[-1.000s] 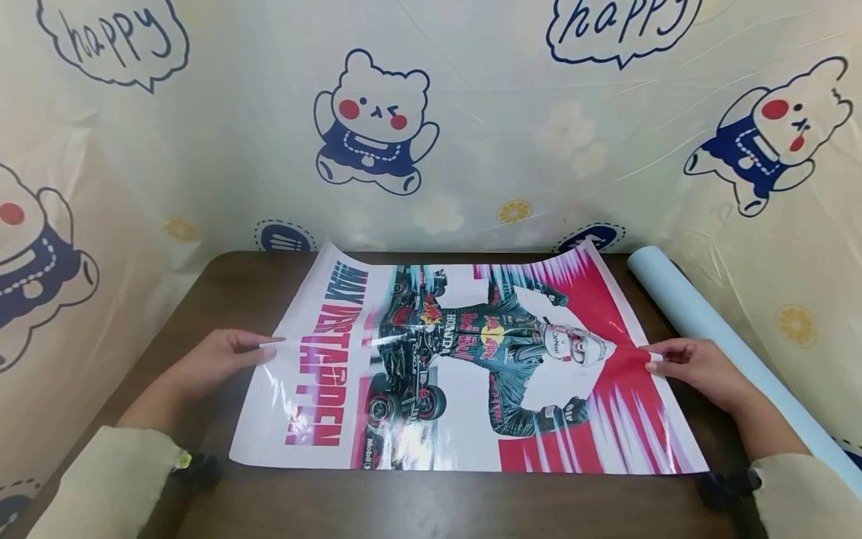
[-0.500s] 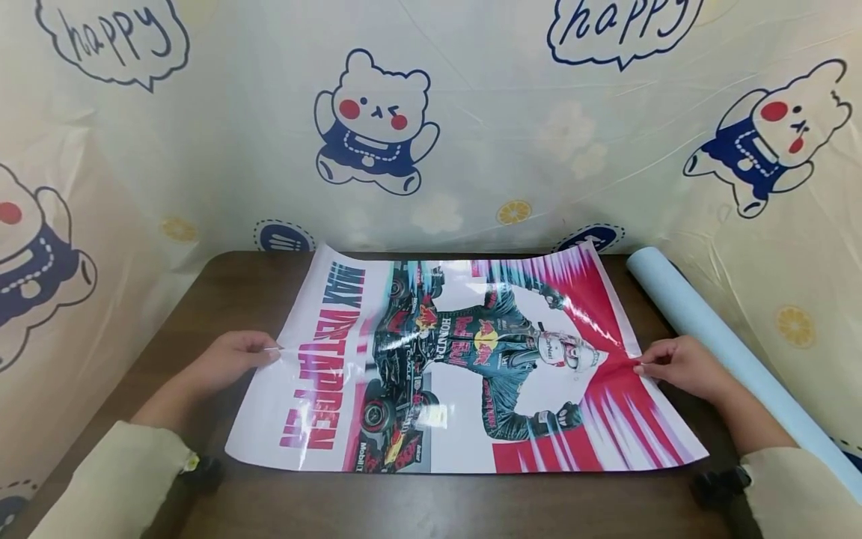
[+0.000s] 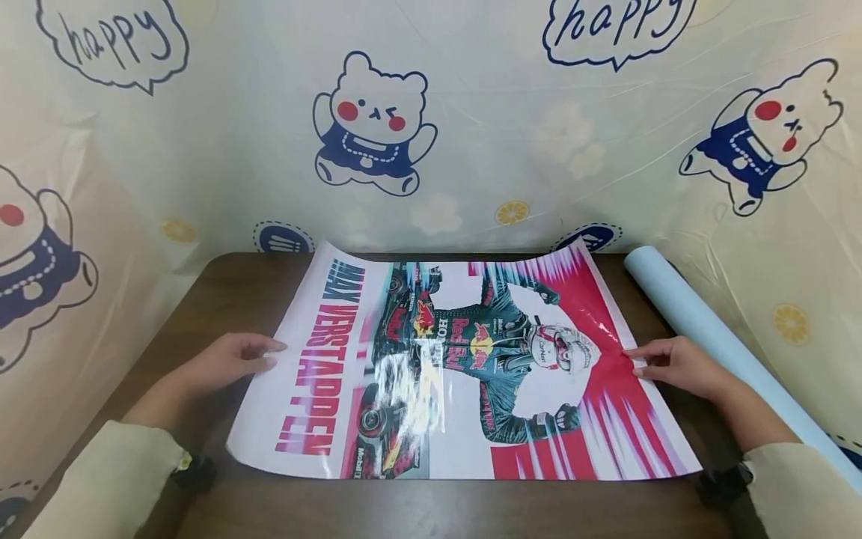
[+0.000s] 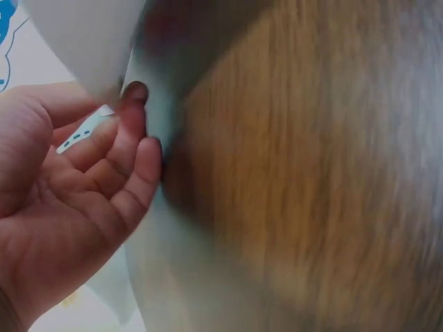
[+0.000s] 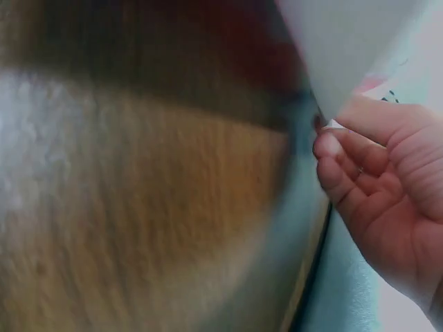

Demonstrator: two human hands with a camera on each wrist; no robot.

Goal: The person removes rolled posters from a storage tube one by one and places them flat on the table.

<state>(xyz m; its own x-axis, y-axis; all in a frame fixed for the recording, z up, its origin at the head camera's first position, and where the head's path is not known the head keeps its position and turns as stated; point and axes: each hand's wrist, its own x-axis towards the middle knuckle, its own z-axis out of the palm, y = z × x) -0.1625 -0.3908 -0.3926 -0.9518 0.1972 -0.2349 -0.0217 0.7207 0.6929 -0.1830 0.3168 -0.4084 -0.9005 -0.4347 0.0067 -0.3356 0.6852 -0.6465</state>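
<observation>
A glossy poster [image 3: 465,404], printed with a racing driver, a race car and large red and blue lettering, lies sideways over the brown table. My left hand [image 3: 225,367] pinches the middle of its left edge. At the opposite edge, my right hand [image 3: 683,367] pinches it between thumb and fingers. The far corners curl upward, and bright glare covers part of the car. In the left wrist view, the poster's pale edge [image 4: 90,48] meets the left thumb and fingers [image 4: 128,173]. The right wrist view has the right fingers [image 5: 339,180] at the other edge [image 5: 346,55].
A light-blue roll [image 3: 720,340] lies slanted along the table's right side. Behind and beside the brown table [image 3: 444,509] hangs a pale sheet [image 3: 498,150] with printed bears. Dark wrist devices [image 3: 195,473] sit at both cuffs.
The right hand and the poster's right edge have shifted a little left. The poster's near edge sits slightly lower in view, and the glare has moved over the car. Both hands stay at the edges.
</observation>
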